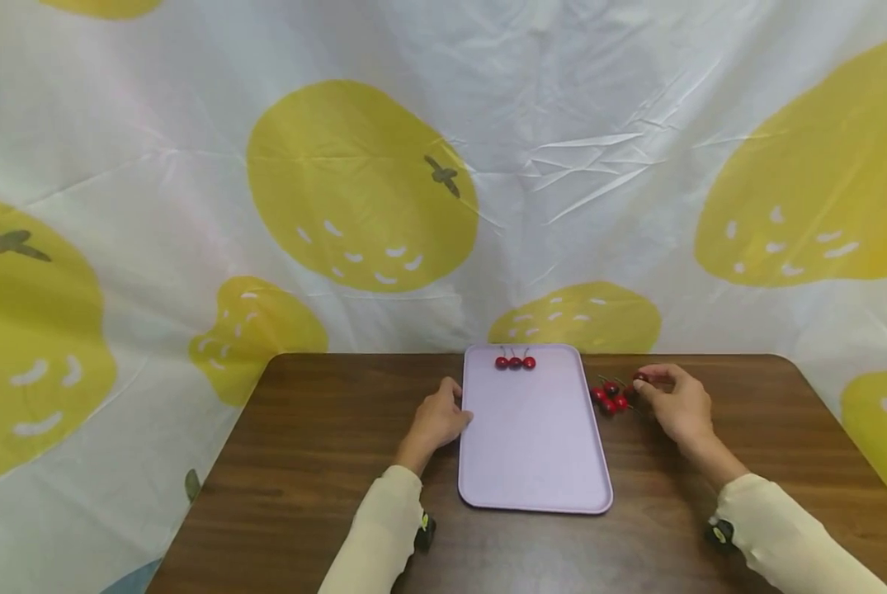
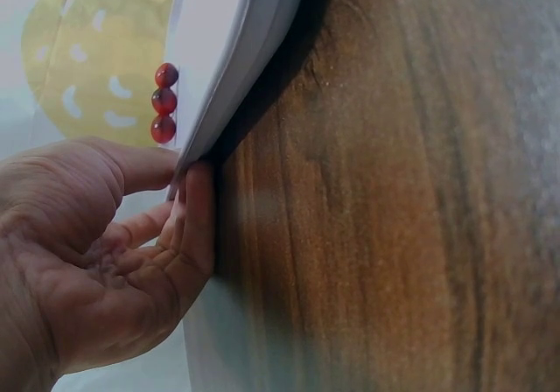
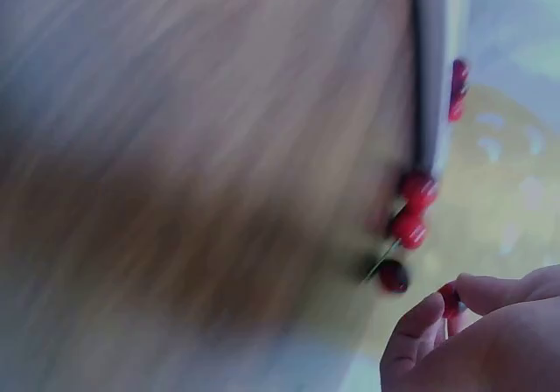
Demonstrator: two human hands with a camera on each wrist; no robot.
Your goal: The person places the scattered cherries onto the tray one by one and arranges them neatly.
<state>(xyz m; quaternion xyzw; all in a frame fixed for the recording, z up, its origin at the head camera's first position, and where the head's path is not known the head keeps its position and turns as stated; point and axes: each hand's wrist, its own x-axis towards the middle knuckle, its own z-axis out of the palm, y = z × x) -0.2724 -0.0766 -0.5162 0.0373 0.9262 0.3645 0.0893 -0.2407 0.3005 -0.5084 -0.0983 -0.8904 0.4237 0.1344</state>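
A pale lilac tray (image 1: 532, 450) lies lengthwise on the table, with a row of three red cherries (image 1: 516, 363) near its far edge. My left hand (image 1: 437, 419) grips the tray's left edge; the left wrist view shows the thumb on the rim and fingers under it. Just off the tray's right side, a small cluster of several cherries (image 1: 610, 398) with green stems sits on the wood. Beside that cluster, my right hand (image 1: 679, 404) pinches a single dark red cherry (image 3: 451, 299) between thumb and fingertips.
The brown wooden table (image 1: 324, 462) reaches back to a white curtain (image 1: 584, 99) printed with yellow fruit, hanging right behind its far edge. A dark wrist device (image 1: 719, 534) sits at the right sleeve, and another device (image 1: 425, 530) at the left.
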